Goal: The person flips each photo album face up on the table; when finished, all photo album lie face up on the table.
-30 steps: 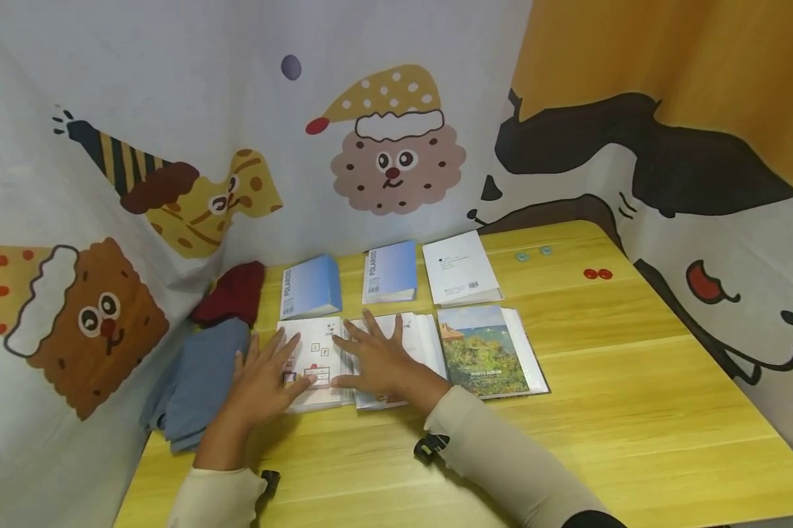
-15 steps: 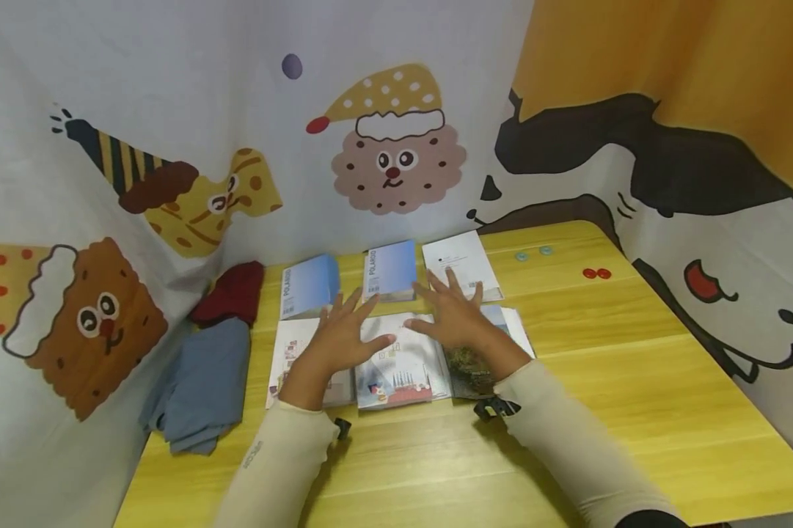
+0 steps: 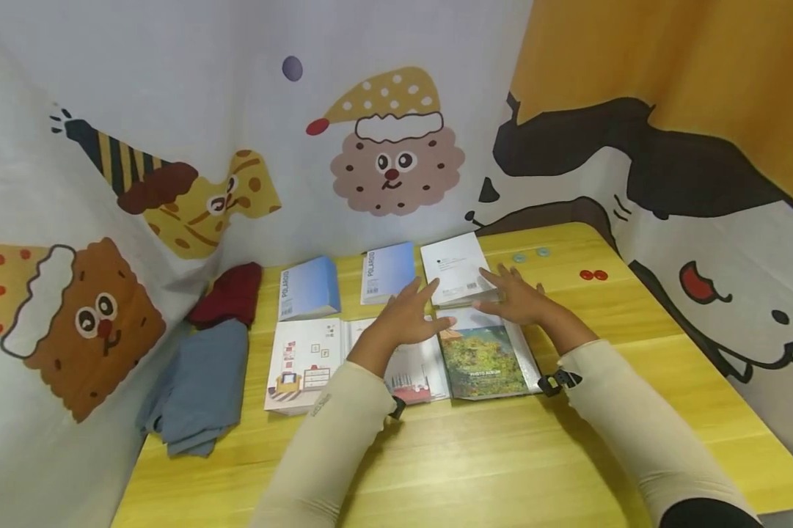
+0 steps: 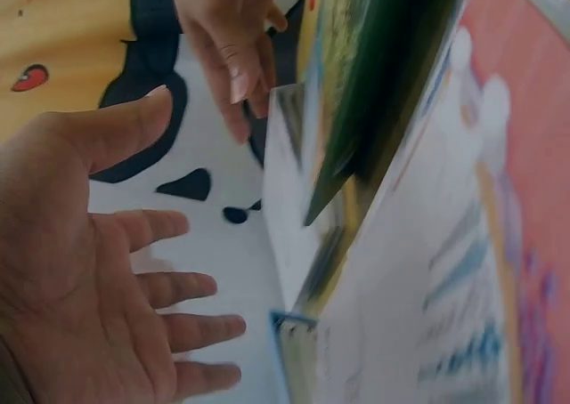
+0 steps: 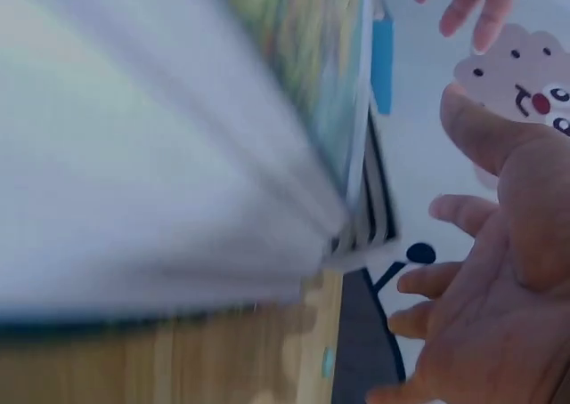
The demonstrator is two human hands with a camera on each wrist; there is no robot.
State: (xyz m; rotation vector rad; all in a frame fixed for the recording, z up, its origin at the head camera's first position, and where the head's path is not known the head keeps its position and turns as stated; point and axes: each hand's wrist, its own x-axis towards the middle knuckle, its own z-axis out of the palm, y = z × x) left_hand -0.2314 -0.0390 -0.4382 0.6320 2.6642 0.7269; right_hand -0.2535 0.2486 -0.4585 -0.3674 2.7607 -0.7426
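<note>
Both hands are spread over two rows of photo albums. My left hand hovers above the middle front album, a white one with a drawn scene. Over the upper right corner of the landscape-covered photo album hangs my right hand, close to the white album behind it. In the wrist views the left palm and right palm stand apart from the albums. Another illustrated white album lies front left. Two blue albums, one left and one middle, fill the back row.
A dark red cloth and a folded grey-blue cloth lie along the table's left edge. Two pale green discs and two red ones sit at the back right. A printed curtain borders the yellow table.
Both hands have moved right across the front row, from the left and middle albums to the middle and right ones. The front left album is now uncovered.
</note>
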